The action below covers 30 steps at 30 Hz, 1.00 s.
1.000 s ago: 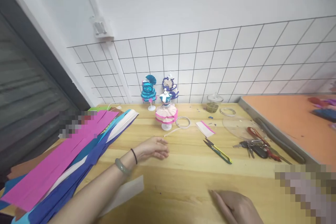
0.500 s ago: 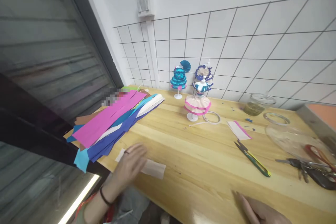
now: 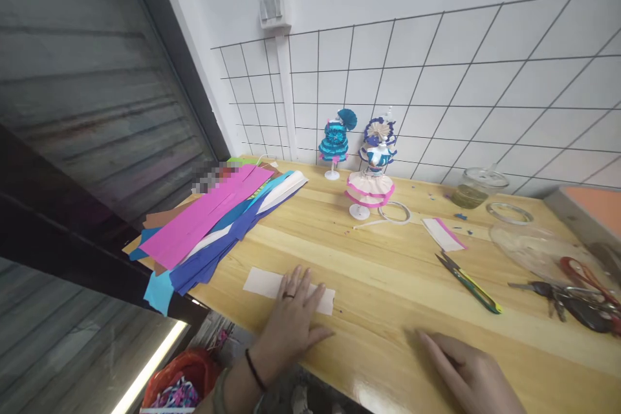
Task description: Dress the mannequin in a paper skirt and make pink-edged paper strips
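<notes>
In the head view I'm watching a white paper strip (image 3: 262, 283) lying on the tabletop (image 3: 388, 278), its long axis running left to right beneath the nearer left hand (image 3: 295, 320), whose grip is spreading flat; the right hand (image 3: 468, 369) is curling well apart, contents unclear. A lidded clear jar (image 3: 468, 196) is holding something yellowish-green; a red basket (image 3: 206, 363) below is holding colourful scraps (image 3: 178, 394)

Left hand (image 3: 294, 318) lies flat on pale paper strip (image 3: 263, 282); right hand (image 3: 469, 367) sits loosely curled, scissors (image 3: 466, 284) beyond it.
</notes>
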Available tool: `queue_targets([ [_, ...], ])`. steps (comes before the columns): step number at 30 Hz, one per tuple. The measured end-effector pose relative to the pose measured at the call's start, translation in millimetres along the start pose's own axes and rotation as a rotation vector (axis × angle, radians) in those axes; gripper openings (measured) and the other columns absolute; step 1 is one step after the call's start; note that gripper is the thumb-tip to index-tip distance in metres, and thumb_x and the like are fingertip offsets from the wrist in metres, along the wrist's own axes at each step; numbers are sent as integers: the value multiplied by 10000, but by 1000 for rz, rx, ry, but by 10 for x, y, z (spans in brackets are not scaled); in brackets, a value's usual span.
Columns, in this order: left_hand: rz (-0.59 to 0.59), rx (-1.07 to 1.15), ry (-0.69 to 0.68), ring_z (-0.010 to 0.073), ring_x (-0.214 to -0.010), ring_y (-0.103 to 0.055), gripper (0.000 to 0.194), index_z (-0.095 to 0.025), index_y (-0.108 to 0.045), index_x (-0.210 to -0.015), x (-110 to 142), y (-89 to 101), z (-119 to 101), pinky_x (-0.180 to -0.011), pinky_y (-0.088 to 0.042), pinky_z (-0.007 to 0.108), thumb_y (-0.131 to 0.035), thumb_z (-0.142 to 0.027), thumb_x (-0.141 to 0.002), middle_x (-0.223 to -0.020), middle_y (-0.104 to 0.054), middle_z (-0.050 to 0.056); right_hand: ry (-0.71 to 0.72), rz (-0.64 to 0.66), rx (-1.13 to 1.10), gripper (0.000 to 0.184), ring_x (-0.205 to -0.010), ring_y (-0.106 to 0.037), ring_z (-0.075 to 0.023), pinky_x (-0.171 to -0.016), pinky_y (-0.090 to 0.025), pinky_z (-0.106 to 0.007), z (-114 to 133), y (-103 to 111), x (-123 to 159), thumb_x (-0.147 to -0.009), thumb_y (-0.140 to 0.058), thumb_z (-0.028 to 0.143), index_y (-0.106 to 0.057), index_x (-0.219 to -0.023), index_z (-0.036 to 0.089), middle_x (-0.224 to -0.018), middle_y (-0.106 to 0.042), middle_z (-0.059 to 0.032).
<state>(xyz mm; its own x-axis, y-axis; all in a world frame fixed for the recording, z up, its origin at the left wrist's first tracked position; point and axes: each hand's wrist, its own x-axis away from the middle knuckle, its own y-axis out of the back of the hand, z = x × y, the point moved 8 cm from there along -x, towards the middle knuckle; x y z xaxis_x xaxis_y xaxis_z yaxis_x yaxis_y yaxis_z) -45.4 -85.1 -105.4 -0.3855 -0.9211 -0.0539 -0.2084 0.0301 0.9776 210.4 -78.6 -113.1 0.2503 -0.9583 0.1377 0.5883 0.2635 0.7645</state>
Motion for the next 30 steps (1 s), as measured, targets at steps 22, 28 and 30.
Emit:
queue_targets([
  [22, -417, 84, 446, 271, -1079, -531, 441, -171, -550, -1169, 438, 435, 1281, -930, -419, 442, -458, -441, -832, -1120, -607, 117, 292, 192, 30, 88, -714, -548, -132, -636, -380, -218, 1211, -568, -802, -806, -487, 181, -546, -742, 189, -766, -619, -21],
  [28, -235, 229, 27, 266, -1222, -416, 495, -185, -504, -1237, -175, 348, 378, -1013, -357, 429, -529, -437, -812, -1260, -537, 103, 191, 162, -137, 86, -640, -515, -123, -570, -359, -218, 759, -194, -605, -789, -471, 207, -554, -804, 192, -710, -595, 12],
  [30, -131, 285, -139, 258, -1181, -448, 528, -178, -497, -1244, -370, 275, -46, -1001, -364, 420, -561, -446, -793, -1224, -568, 98, 149, 149, -173, 118, -639, -510, -125, -577, -366, -224, 585, -94, -526, -787, -473, 223, -563, -857, 192, -719, -587, 13],
])
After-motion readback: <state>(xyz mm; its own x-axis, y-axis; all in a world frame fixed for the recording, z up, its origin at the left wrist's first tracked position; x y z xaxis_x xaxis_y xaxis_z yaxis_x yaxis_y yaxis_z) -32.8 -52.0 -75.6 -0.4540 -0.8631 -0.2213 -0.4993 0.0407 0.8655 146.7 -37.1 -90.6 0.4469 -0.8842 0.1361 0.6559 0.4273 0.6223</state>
